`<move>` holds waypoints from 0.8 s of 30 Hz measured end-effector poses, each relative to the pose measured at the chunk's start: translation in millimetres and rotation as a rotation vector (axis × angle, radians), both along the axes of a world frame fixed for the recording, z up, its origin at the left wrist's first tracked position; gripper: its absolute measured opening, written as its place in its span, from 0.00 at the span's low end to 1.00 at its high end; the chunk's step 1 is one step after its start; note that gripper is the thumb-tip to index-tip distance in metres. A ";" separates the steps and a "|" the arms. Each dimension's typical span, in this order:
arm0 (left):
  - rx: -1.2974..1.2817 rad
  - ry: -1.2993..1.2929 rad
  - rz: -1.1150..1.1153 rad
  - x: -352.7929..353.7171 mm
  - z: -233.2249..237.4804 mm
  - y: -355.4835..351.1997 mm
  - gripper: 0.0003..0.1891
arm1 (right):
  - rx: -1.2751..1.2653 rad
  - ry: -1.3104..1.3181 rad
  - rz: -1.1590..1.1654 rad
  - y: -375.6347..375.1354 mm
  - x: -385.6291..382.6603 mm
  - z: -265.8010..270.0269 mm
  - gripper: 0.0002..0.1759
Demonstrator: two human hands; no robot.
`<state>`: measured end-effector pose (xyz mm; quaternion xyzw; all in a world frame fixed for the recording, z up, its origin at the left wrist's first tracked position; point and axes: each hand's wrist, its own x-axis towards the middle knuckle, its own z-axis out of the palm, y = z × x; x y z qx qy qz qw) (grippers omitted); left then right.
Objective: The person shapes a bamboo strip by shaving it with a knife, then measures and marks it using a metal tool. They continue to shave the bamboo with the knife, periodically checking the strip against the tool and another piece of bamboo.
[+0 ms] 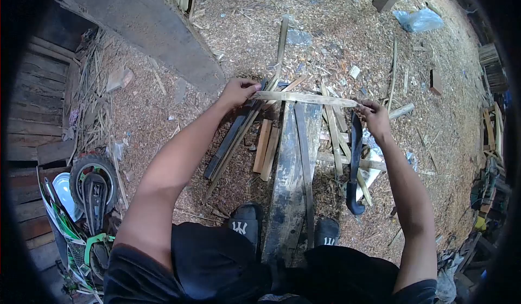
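A thin pale wooden strip (304, 97) stretches crosswise above the plank bench (290, 179) between my two hands. My left hand (240, 93) is closed on the strip's left end, the thumb and fingers pinching it. At the other end, my right hand (375, 120) pinches the strip with its fingertips. A machete (355, 160) with a dark blade and black handle is just left of my right hand, its tip pointing away from me. A long dark wooden strip (304, 168) lies lengthwise on the bench.
Dark strips (230, 141) and short brown wood pieces (262, 146) lie left of the bench. More sticks (332, 133) lie to the right. A big board (141, 27) slants in at upper left. A green-and-white motorbike (92, 217) stands at lower left. Wood chips cover the ground (347, 38).
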<state>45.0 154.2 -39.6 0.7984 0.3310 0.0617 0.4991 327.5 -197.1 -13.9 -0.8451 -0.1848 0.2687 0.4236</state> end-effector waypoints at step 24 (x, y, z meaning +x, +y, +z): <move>-0.047 0.091 -0.359 3.3 -9.5 -18.7 0.11 | 0.084 -0.079 -0.065 -76.1 -42.8 36.6 0.13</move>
